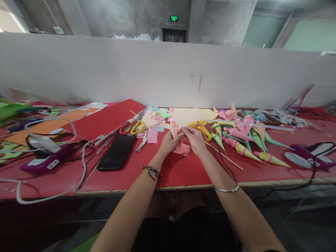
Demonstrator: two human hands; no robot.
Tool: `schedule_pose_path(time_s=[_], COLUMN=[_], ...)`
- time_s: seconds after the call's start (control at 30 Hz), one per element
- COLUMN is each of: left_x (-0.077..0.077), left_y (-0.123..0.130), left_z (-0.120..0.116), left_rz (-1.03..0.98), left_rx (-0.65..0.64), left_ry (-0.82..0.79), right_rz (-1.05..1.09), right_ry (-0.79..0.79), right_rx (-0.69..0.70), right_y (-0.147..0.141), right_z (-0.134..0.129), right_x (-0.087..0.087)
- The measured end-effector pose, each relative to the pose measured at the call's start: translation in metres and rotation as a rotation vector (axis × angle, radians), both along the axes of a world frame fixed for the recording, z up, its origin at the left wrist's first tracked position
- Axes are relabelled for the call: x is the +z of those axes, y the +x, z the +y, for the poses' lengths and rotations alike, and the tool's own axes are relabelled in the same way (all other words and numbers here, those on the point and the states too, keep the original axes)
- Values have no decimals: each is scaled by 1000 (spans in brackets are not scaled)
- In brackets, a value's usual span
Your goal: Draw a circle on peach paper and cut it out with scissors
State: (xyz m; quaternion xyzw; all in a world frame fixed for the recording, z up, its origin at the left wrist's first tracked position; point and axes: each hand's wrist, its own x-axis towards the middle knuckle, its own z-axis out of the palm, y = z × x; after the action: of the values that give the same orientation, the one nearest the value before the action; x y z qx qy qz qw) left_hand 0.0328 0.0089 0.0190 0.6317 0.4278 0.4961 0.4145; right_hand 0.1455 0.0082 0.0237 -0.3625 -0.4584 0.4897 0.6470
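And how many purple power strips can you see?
2: one power strip left of the black phone, the other power strip right of the cones. More may be hidden.

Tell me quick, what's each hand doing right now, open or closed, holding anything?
Left hand: closed, holding a small peach cone.
Right hand: closed in a pinch beside the cone; whether it grips anything can't be told.

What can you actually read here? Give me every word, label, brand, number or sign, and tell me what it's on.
"EXIT": on the lit green sign high up beyond the white partition.
Characters above "EXIT" on that sign: too small and blurred to read.
Small pale plate at upper left: too blurred to tell whether it bears text.
Black phone: no readable brand or text.
Paper cone in the left hand: no readable writing.
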Motion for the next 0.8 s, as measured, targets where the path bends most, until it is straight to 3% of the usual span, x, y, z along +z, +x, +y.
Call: schedule_pose_path(time_s=[0.23, 0.43, 0.63, 0.8], left_x=[6, 6, 2, 2], left_y=[1, -2, -4, -4], left_z=[-6, -3, 5, 8], left_rz=[-174, -144, -281, -396], left_rx=[-18, -9, -196, -205], left_ry=[-3, -95, -265, -298], right_rz=[43, 81, 62, 100], right_ry=[-37, -28, -18, -33], right_rx=[48, 62, 55, 55], right_y=[0, -1, 0, 0], right_z=[0, -1, -2, -3], right_x=[0, 1, 2, 3])
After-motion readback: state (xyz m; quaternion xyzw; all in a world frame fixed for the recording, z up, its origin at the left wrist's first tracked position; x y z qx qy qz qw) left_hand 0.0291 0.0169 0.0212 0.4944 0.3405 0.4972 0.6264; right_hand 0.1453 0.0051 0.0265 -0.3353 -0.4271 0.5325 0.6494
